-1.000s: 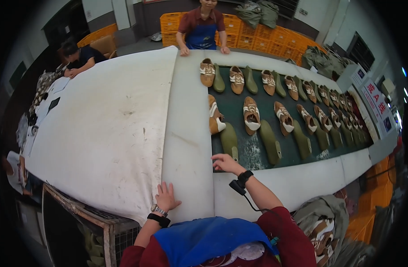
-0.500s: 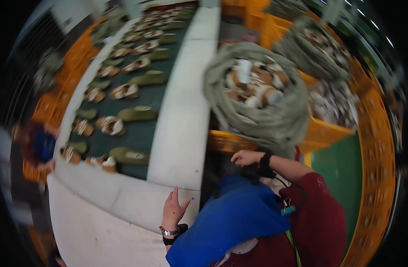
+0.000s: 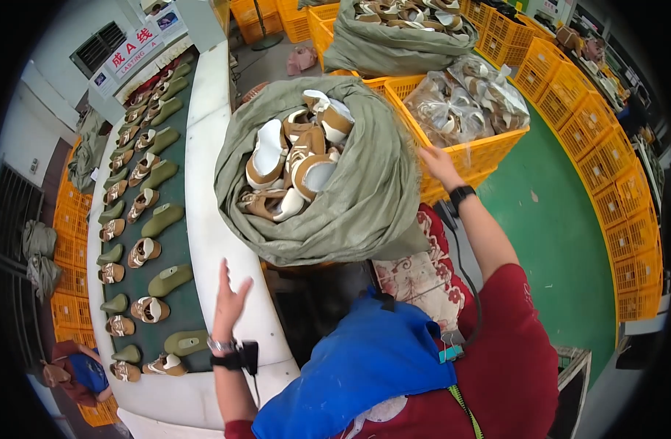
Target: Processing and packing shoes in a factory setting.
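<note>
My left hand [image 3: 231, 298] hangs over the white ledge [image 3: 217, 212] beside the conveyor, empty, with thumb and fingers apart. Just ahead stands a grey-green cloth sack [image 3: 372, 190] filled with brown-and-white shoes [image 3: 304, 152]. My right hand [image 3: 441, 167] reaches forward to the sack's right side, near the corner of a yellow crate [image 3: 489, 150]. Its fingers look stretched out; whether they touch the cloth or the crate I cannot tell. On the green conveyor belt [image 3: 170, 252], rows of brown-and-white shoes [image 3: 150, 309] alternate with olive-green shoe lasts [image 3: 170, 279].
Clear plastic bags of shoes [image 3: 471, 106] fill the yellow crate. Behind it sits another full sack [image 3: 394, 51]. Yellow crates [image 3: 599, 146] line the green floor [image 3: 551, 241] at right. A co-worker [image 3: 83, 373] sits beyond the belt at lower left. A floral cloth [image 3: 423, 282] lies by my lap.
My view has swung right, bringing the sack nearer the centre. My right hand has stretched forward to the sack's side. My left hand stays open over the ledge, raised a little.
</note>
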Demonstrator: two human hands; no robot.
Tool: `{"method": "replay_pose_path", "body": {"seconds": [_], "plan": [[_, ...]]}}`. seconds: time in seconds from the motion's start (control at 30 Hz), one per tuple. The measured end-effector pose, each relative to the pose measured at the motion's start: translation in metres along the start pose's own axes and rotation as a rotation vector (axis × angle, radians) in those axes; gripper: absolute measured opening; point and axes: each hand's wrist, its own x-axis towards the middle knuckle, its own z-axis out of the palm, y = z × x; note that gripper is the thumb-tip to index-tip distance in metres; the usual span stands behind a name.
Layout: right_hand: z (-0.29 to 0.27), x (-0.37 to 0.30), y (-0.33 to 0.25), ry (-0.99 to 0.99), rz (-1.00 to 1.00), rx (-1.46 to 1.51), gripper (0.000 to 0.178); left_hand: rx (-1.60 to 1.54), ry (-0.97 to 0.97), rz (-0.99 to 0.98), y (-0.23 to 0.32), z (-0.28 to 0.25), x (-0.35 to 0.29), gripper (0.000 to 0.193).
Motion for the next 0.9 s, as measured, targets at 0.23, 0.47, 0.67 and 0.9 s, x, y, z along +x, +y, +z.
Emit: {"method": "replay_pose_path", "body": {"seconds": [0.23, 0.47, 0.67, 0.9], "plan": [[0.085, 0.054, -0.069, -0.425, -0.036, -0.113, 0.103, -0.185, -0.07, -0.542, 0.039, 0.024, 0.123, 0.101], [0.011, -0.056, 0.065, 0.027, 0.083, 0.277, 0.042, -0.693, -0.066, -0.39, 0.026, 0.055, 0.141, 0.093], [-0.007, -0.327, 0.34, -0.224, 0.342, -0.549, 0.076, -0.893, -0.164, -0.313, 0.027, 0.073, 0.157, 0.077], [0.04, -0.324, 0.275, -0.366, 0.866, -0.323, 0.077, -0.856, -0.174, -0.366, 0.006, 0.064, 0.143, 0.067]]}}
